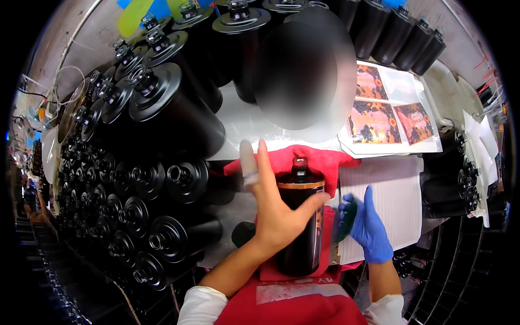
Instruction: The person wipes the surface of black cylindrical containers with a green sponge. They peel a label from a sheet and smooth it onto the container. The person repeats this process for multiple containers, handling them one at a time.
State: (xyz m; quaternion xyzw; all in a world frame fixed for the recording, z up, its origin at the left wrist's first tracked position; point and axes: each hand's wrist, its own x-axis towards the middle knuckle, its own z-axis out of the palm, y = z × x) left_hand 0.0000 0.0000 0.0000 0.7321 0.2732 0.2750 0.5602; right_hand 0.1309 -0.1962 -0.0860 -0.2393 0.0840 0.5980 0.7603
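At nine o'clock black bottles (168,238) are crowding in. The left hand (281,214) is spreading fingers and thumb over the central bottle (298,257) — touch unclear — which is wearing a patterned label (318,216), its print unreadable. At three, the blue-gloved right hand (374,233) is curling fingers round a green piece (348,223), thumb raised. At two, orange-and-pink labels (374,122) are lying stacked.

The place looks like a workshop or small factory: near-identical black bottles (179,116) crowd the left in rows, and more stand at the upper right. Stacked sheets with colourful prints (374,122) lie on the pale bench (236,120). The person there wears a red apron (292,311) and one blue glove (374,233).
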